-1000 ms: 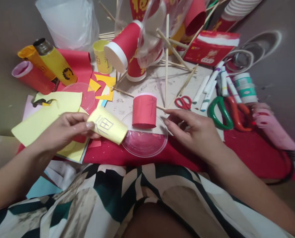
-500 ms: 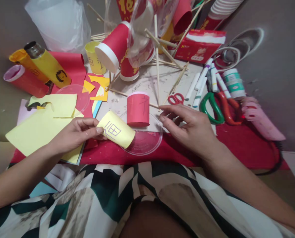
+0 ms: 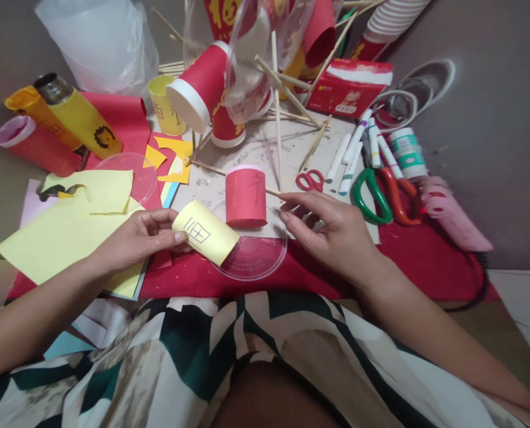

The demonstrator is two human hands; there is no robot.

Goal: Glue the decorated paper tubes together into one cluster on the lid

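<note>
My left hand pinches a yellow paper cylinder at its left end, thumb on top. Dark character-like marks are drawn on this tilted tube. Beside it, a red cylinder with a pale top rim stands upright at the back of a clear plastic lid. To the right hovers my right hand, its thumb and curved fingers apart with nothing held. Its fingertips are close to the end of a thin wooden stick that shows beside the red cylinder; whether they touch it I cannot tell.
Yellow paper sheets lie at the left, near a yellow bottle. Red paper cups and wooden sticks crowd the back. Small red scissors, markers, larger green-handled scissors and a pink glue gun are at the right.
The whole view has shifted slightly, so most things appear a little further left. Both hands keep nearly the same pose, the left still gripping the yellow cylinder.
</note>
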